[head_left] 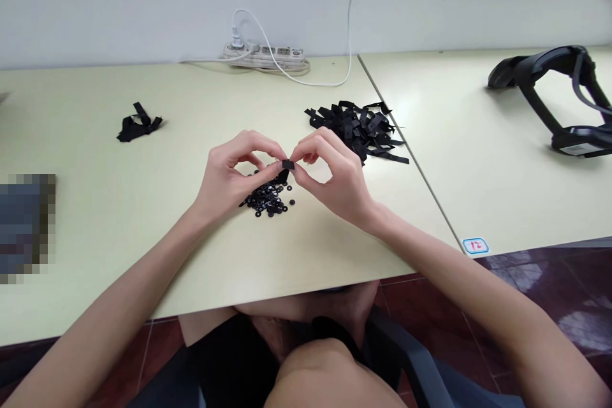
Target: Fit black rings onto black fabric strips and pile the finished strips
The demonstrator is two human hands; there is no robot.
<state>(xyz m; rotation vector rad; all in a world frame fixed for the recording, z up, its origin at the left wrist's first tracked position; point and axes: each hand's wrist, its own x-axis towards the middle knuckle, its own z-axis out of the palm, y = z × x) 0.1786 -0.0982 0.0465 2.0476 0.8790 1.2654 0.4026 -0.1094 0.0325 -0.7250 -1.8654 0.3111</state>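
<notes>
Between my two hands is a short black fabric strip (288, 165), pinched from both sides above the table. The thumb and fingertips of my left hand (234, 169) close on its left end. My right hand (337, 169) grips the right end in the same way. Just below the fingertips lies a loose pile of small black ring-shaped pieces (268, 201), partly covered by my left hand. Behind my right hand is a heap of black fabric strips (356, 127), several with small holes. Whether a ring is on the held strip cannot be made out.
A few black strips (138, 124) lie together at the left. A power strip (268, 57) with a white cable (347, 32) sits against the wall. On the adjoining table at right rests a black headset (549, 99). A number label (475, 245) marks the table edge.
</notes>
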